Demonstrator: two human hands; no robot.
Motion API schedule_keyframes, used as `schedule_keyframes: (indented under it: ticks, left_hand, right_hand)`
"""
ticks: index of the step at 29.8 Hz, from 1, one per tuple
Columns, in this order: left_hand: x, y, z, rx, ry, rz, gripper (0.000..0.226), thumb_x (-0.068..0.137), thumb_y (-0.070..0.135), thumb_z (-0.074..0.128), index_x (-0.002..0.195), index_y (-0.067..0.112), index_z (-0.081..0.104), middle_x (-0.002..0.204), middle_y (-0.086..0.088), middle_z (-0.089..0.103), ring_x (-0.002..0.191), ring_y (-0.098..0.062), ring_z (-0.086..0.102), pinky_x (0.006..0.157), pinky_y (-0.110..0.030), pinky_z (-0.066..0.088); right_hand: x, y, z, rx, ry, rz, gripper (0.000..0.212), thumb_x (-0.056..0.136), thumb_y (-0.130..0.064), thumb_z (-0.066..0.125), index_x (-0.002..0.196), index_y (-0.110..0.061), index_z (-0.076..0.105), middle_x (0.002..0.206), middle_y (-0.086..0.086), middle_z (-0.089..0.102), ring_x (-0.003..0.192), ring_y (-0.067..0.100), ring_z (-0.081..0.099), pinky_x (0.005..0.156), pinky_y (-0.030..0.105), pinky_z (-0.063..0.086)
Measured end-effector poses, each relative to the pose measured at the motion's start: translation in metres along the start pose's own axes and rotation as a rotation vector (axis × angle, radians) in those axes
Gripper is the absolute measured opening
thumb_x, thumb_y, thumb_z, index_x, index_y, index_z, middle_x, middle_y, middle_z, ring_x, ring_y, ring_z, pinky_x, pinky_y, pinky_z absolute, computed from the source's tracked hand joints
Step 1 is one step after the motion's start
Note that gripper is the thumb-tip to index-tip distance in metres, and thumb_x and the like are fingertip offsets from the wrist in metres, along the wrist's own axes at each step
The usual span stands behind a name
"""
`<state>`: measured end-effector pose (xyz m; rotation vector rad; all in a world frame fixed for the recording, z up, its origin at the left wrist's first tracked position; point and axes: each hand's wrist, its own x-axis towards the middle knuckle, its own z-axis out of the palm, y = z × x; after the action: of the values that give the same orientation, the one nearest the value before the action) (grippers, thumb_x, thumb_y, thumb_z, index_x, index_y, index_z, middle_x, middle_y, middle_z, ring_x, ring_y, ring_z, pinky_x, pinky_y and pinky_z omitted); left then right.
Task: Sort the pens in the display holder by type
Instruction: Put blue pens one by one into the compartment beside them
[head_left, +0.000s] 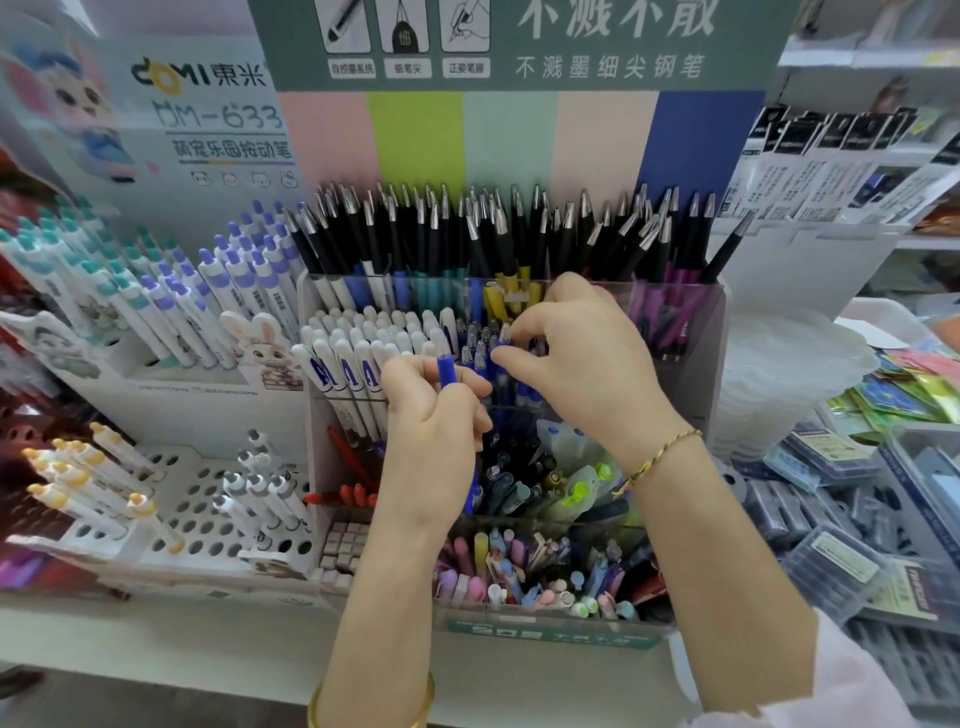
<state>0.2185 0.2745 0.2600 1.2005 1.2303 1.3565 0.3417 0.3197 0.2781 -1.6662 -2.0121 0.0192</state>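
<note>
Stationery shop shelf w/ a clear display holder: left hand grips a blue pen upright by the middle row, right hand curled at the blue pens there, can't tell if pinching.

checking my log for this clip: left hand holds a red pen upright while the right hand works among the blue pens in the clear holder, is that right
The pen the left hand holds upright is blue, not red; the head view shows it. The right hand does work among the blue pens in the clear holder.
</note>
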Motion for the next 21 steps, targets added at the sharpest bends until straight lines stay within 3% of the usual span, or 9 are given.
schedule_keyframes:
  ticks: [6, 11, 17, 21]
  left_hand:
    - [0.002, -0.003, -0.001, 0.074, 0.018, 0.006, 0.021, 0.088, -0.004, 0.044, 0.092, 0.017, 0.043, 0.090, -0.003, 0.056, 0.065, -0.005, 0.053, 0.061, -0.021, 0.046]
    - [0.002, -0.005, 0.001, 0.156, 0.036, 0.026, 0.023, 0.088, 0.001, 0.048, 0.088, 0.023, 0.043, 0.098, -0.010, 0.058, 0.077, -0.017, 0.053, 0.070, -0.032, 0.045]
    - [0.003, -0.007, 0.003, 0.178, 0.035, 0.016, 0.025, 0.089, 0.001, 0.048, 0.089, 0.025, 0.043, 0.099, -0.004, 0.060, 0.081, -0.016, 0.056, 0.069, -0.025, 0.044]
    - [0.005, -0.009, 0.004, 0.230, 0.031, 0.023, 0.027, 0.090, 0.002, 0.048, 0.094, 0.029, 0.045, 0.098, 0.003, 0.061, 0.086, -0.014, 0.059, 0.072, -0.019, 0.046]
  right_hand:
    - [0.003, -0.003, 0.005, -0.028, 0.001, 0.002, 0.024, 0.089, -0.035, 0.059, 0.087, -0.012, 0.067, 0.091, 0.000, 0.039, 0.093, 0.022, 0.045, 0.066, 0.030, 0.036]
    - [0.004, 0.000, 0.001, 0.145, 0.120, 0.006, 0.016, 0.083, -0.022, 0.057, 0.082, -0.011, 0.067, 0.086, 0.000, 0.044, 0.088, 0.019, 0.044, 0.064, 0.031, 0.038]
    - [0.003, 0.001, 0.001, 0.018, -0.122, -0.020, 0.020, 0.083, -0.027, 0.056, 0.087, -0.012, 0.069, 0.088, 0.001, 0.041, 0.090, 0.021, 0.041, 0.067, 0.031, 0.035]
    - [0.003, 0.002, -0.003, -0.084, -0.162, -0.055, 0.022, 0.087, -0.030, 0.056, 0.096, -0.014, 0.068, 0.091, 0.001, 0.038, 0.089, 0.019, 0.033, 0.070, 0.031, 0.034]
